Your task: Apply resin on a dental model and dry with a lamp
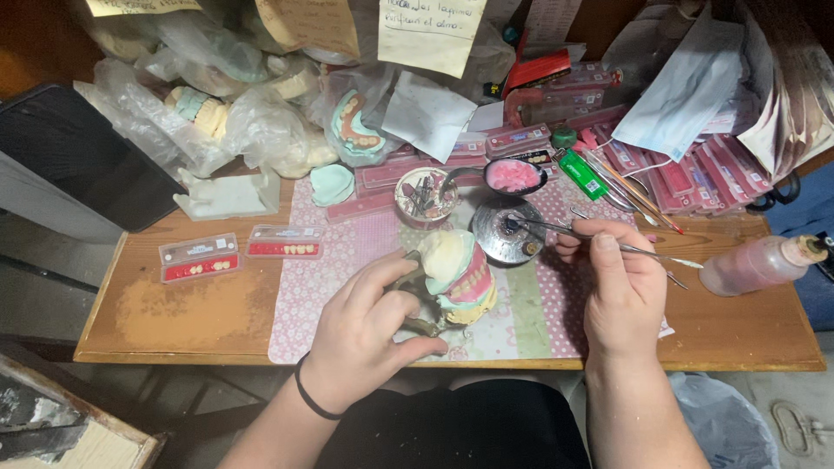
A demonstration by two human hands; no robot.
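Cluttered workbench (pixel 174 321) of worn wood, with a patterned pink mat (pixel 330 260) spread across its middle, and bagged plaster casts (pixel 261 130) heaped along the back under taped-up paper notes. From where I stand, the person's left hand (pixel 369 334) is wrapped around a metal articulator (pixel 421 323) that carries a denture model (pixel 460 276), pale plaster above, pink wax and a row of teeth below. It sits at the front centre of the mat, just off the bench edge. The right hand (pixel 621 291) pinches a slim metal wax instrument (pixel 608 239), fingers closed narrow on its shaft, with the tip reaching into a small round metal dish (pixel 506 233) just behind the model.

I would judge the model fairly heavy for its size, stiff and brittle in the plaster, but soft and easily marked in the wax, with teeth that could shift under pressure. The frame and the plaster base look like the safe places to grip, as the left hand does now.

Nearby lie two tooth cards (pixel 234 250) to the left, a cup of burs (pixel 426 195), a spoon of pink wax (pixel 512 175), a green lighter (pixel 582 174) and a squeeze bottle (pixel 756 265) at the right.
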